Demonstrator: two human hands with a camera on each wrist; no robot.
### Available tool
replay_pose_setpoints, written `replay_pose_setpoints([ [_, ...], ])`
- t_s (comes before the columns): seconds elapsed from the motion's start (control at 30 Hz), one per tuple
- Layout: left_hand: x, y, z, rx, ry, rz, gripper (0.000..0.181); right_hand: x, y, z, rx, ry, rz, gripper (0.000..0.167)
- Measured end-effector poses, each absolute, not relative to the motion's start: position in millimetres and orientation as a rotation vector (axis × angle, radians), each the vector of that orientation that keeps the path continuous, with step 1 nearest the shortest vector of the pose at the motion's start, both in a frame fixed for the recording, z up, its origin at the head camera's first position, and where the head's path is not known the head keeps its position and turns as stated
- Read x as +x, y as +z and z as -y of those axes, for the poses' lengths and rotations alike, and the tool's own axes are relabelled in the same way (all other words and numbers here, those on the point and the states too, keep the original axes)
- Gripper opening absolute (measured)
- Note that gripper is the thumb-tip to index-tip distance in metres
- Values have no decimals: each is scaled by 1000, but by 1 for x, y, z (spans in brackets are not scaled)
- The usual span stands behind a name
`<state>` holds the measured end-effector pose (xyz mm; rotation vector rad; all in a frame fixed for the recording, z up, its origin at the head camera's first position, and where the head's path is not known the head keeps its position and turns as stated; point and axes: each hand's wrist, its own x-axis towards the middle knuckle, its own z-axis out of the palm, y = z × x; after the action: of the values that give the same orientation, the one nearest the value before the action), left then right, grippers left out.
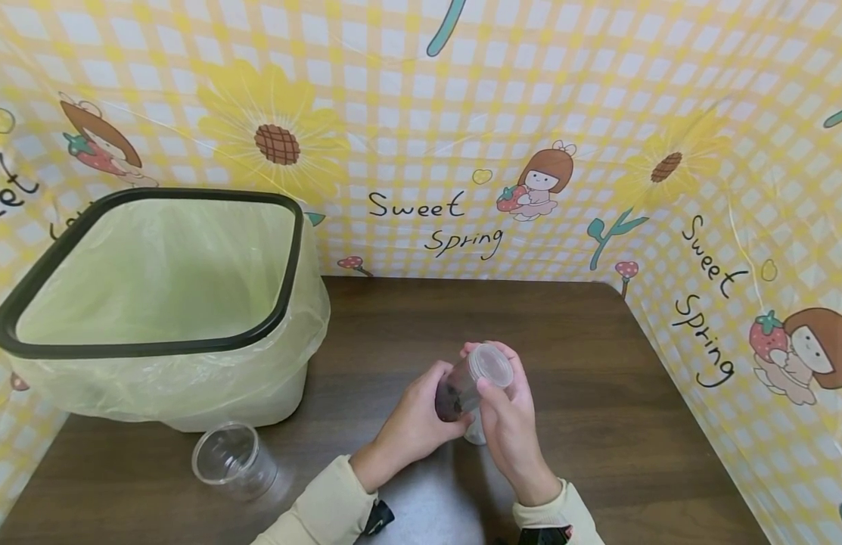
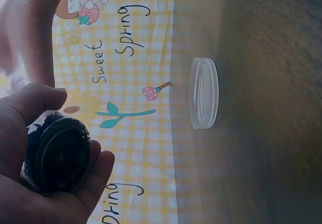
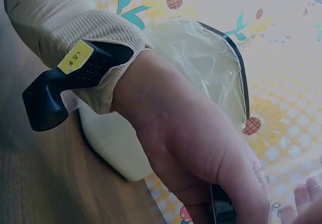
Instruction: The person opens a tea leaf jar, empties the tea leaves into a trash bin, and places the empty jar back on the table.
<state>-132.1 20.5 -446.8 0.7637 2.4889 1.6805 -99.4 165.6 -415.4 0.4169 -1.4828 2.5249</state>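
A clear plastic jar (image 1: 461, 386) with dark contents at its bottom end is tilted above the table. My left hand (image 1: 417, 412) grips the lower, dark end, which the left wrist view shows from beneath as a dark disc. My right hand (image 1: 512, 420) holds the clear upper end, thumb on the near side of the rim and fingers behind. Whether that end is capped, I cannot tell. On the table below lies a clear round lid (image 2: 204, 93), partly hidden by the hands in the head view. In the right wrist view, the left hand covers most of the jar.
A large bin (image 1: 305, 386) with a black rim and a pale green liner stands at the left. In front of it is another clear plastic jar (image 1: 253, 469) without a lid. Yellow checked cloth (image 1: 407, 151) walls the back and right of the brown table (image 1: 598, 454).
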Motion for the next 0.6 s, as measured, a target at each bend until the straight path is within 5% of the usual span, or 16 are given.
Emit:
replay_pose_setpoints([
  [0.6, -131, -447, -20, 774, 1690, -2500, 50, -101, -418, -166, 449, 2535, 1436, 54],
])
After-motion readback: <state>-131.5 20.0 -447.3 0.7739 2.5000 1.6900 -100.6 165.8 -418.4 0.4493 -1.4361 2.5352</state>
